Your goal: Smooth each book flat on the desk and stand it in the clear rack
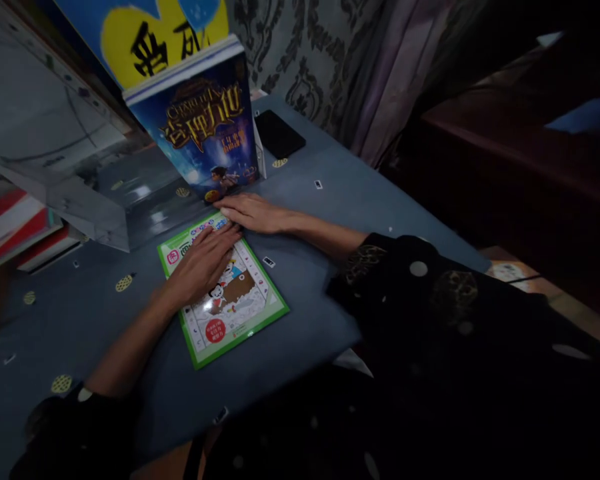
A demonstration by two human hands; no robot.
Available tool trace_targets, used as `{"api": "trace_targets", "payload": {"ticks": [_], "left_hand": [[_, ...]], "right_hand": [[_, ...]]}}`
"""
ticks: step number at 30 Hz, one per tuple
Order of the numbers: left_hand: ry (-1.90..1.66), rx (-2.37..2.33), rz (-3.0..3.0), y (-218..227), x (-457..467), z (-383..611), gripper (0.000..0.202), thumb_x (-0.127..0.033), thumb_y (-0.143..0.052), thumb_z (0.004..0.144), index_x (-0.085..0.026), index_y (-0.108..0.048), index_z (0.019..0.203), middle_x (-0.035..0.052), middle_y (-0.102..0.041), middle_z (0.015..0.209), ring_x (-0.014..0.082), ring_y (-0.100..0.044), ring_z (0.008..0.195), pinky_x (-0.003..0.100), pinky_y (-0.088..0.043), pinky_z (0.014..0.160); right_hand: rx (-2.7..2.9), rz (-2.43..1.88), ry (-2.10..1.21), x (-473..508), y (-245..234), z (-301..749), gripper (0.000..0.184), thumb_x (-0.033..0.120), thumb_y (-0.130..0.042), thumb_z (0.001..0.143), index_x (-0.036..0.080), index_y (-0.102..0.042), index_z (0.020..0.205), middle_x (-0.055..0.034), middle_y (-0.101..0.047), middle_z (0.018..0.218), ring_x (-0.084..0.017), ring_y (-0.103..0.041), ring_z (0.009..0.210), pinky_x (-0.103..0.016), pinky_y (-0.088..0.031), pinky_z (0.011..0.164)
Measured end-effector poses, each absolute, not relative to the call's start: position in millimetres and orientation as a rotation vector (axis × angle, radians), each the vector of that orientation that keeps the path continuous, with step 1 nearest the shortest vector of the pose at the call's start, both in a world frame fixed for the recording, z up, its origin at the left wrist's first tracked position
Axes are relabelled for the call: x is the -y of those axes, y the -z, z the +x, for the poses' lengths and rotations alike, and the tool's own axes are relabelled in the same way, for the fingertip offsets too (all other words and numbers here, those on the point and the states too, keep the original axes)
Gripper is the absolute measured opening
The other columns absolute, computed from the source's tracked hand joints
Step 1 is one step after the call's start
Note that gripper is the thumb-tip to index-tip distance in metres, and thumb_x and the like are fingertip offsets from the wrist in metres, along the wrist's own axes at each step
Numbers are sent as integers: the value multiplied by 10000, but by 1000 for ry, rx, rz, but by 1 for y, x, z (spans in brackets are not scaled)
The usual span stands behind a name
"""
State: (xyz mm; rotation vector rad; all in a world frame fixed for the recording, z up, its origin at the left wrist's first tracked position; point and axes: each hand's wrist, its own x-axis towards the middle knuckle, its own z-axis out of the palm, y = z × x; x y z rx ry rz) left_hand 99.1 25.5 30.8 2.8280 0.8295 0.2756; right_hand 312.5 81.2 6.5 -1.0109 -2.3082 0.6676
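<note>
L hand (203, 265) flat, fingers extended, atop green-edged bk (241, 287), which lies on table (375, 203), long axis toward upright blue bk (213, 133). R hand (257, 213), also flat, nearer blue bk's foot; contact there unclear, dim view.

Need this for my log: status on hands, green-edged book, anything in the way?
Left hand resting on green-edged book. Right hand near its top edge. Book flat on table. Upright blue book close ahead.
</note>
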Motion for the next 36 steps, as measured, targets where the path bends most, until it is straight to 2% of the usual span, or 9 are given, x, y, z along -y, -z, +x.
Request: {"api": "trace_targets", "payload": {"ticks": [5,12,16,22,28,31,36], "left_hand": [[-225,-633,2805,-35,2,106,432,-234,-316,1045,-186,-481,1441,99,-502,1518,205,-384,1465,501,-255,1229],[-156,-407,2754,-37,41,111,456,-172,-334,1039,-240,-427,1481,50,-523,1503,188,-345,1482,533,-175,1252],[-118,-408,2777,-38,49,112,463,-190,-338,1045,-258,-414,1496,36,-503,1519,202,-313,1498,550,-157,1254],[-115,-435,2775,-39,59,113,443,-239,-362,1047,-298,-463,1474,12,-508,1518,219,-330,1492,544,-138,1259],[-46,-485,2826,-41,72,107,431,-254,-354,1050,-307,-483,1458,-1,-482,1540,227,-312,1501,550,-152,1258],[17,-575,2818,-40,80,92,445,-307,-390,1043,-327,-445,1484,-7,-431,1575,243,-283,1513,555,-122,1263],[8,-766,2793,-37,97,57,574,-390,-438,1028,-273,-285,1569,53,-308,1636,267,-239,1526,515,-148,1264]], "right_hand": [[2355,-1014,-606,-80,-7,310,474,376,-286,1071,115,-511,1397,-142,-579,1429,-257,-528,1309,-443,-359,1125],[2396,-1090,-513,-74,-7,310,485,445,-273,1064,201,-473,1433,-82,-529,1497,-255,-480,1367,-452,-328,1159],[2412,-1108,-462,-70,-7,310,516,488,-272,1058,202,-465,1442,-80,-527,1497,-261,-480,1363,-464,-330,1154],[2440,-1065,-438,-70,-4,311,551,506,-303,1045,170,-472,1447,-91,-504,1519,-308,-393,1434,-510,-287,1172],[2452,-1049,-380,-71,0,311,531,512,-363,1026,187,-492,1426,-89,-505,1522,-321,-407,1429,-550,-302,1164],[2459,-1043,-388,-70,0,311,545,523,-361,1023,178,-498,1422,-103,-494,1529,-323,-401,1435,-547,-298,1169],[2459,-1051,-422,-70,1,310,575,561,-367,1013,176,-506,1418,-110,-493,1530,-340,-385,1442,-583,-278,1165]]}}
